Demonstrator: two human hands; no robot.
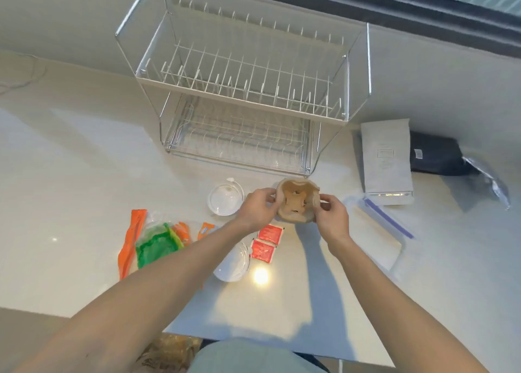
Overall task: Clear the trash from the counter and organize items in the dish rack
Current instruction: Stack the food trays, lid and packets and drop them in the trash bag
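Both hands up over counter (70,175), pinching brown cardboard cup carrier (297,203) between them: left hand (258,210) fingers curled on its left rim, right hand (332,220) fingers closed on right rim. Empty two-tier dish rack (242,90) just beyond fingertips. Clear lid (225,197) just left of left fingers. Two red sauce packets (266,241) below and between the wrists. Orange-green wrappers (152,240) further left. Zip bag (380,231) right of right hand.
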